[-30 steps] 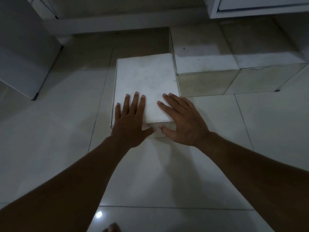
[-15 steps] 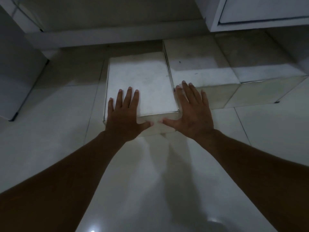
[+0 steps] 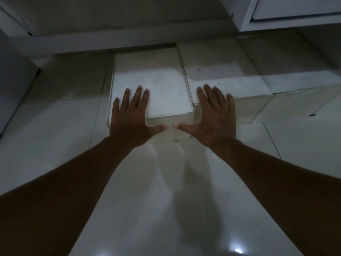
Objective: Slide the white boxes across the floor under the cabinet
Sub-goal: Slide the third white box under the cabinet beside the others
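left hand flat, fingers spread, on our white cardboard box | right hand flat, spread over that box's near right corner and the neighbouring white box | both boxes on pale tiled floor, far ends under white cabinet shadow | near ends not yet under

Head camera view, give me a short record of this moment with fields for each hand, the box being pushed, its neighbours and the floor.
left hand: left hand flat, fingers straight, on the top near edge of the white box
right hand: right hand flat, fingers spread, at the box's right near corner, fingertips over the neighbouring box
box position: far end at the ledge under the cabinet
neighbours: neighbouring box beside it on the right, a third box farther right
floor: glossy tiled floor
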Motion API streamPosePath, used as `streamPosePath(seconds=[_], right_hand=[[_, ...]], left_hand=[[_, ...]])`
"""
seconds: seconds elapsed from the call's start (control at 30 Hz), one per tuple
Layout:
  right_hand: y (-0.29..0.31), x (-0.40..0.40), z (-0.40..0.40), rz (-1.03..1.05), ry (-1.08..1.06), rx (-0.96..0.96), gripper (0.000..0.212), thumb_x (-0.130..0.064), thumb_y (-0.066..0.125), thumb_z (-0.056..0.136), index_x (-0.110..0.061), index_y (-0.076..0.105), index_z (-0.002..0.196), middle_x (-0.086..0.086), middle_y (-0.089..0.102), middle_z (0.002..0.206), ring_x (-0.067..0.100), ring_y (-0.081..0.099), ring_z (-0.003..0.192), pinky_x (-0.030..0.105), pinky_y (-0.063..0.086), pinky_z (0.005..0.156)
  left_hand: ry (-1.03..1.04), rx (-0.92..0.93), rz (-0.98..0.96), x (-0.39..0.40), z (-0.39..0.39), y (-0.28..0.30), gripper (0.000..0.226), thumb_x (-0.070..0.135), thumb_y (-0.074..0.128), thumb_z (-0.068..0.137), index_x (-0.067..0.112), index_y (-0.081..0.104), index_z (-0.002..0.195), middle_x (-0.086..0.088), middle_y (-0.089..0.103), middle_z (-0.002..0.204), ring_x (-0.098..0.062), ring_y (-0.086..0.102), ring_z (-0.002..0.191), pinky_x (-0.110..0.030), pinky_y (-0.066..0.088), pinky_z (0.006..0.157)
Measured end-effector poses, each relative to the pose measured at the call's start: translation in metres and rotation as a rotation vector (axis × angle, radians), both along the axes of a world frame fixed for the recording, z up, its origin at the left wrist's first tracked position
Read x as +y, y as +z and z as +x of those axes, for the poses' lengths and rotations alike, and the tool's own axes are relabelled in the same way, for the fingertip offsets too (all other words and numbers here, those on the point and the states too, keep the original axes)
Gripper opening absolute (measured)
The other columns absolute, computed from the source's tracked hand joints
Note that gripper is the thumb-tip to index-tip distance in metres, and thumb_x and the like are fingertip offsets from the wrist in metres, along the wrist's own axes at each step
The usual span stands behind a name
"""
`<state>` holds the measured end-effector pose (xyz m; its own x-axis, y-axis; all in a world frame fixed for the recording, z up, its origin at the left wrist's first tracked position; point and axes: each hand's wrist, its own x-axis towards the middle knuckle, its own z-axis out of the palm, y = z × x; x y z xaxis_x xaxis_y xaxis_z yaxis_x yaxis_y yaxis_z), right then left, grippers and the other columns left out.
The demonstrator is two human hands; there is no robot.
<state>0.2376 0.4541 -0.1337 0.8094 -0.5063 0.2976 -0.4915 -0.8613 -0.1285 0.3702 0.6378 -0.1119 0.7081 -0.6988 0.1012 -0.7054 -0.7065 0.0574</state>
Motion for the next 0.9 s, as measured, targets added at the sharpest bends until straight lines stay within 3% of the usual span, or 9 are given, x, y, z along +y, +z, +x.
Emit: streamPosePath(seconds=[0.47, 0.77, 0.9], right_hand=[[-0.014, 0.002, 0.016, -0.037, -0.091, -0.17, 0.103, -0.091, 0.043, 0.073, -0.02, 0.04, 0.147, 0.006, 0.04, 0.153, 0.027, 0.03, 0.144, 0.052, 0.013, 0.119], [-0.011, 0.003, 0.015, -0.028, -0.084, -0.134, 0.102, -0.088, 0.043, 0.075, -0.02, 0.035, 0.151, 0.006, 0.034, 0.157, 0.027, 0.024, 0.147, 0.052, 0.007, 0.121], [0.002, 0.004, 0.009, 0.018, -0.038, -0.058, 0.095, -0.082, 0.044, 0.08, -0.022, 0.031, 0.153, 0.006, 0.028, 0.16, 0.027, 0.019, 0.149, 0.053, 0.005, 0.12]], left_hand=[[-0.022, -0.014, -0.019, -0.015, 0.031, -0.002, 0.115, 0.089, 0.041, 0.071, 0.022, 0.004, 0.156, -0.002, -0.001, 0.165, -0.028, -0.004, 0.151, -0.052, 0.003, 0.12], [-0.036, 0.019, 0.01, -0.014, 0.032, 0.003, 0.117, 0.088, 0.042, 0.071, 0.022, 0.0, 0.156, -0.001, -0.006, 0.165, -0.026, -0.008, 0.15, -0.053, 0.001, 0.12], [-0.053, 0.035, 0.007, -0.012, 0.013, 0.012, 0.105, 0.075, 0.052, 0.079, 0.022, 0.004, 0.156, -0.005, 0.0, 0.165, -0.026, -0.005, 0.151, -0.053, -0.001, 0.12]])
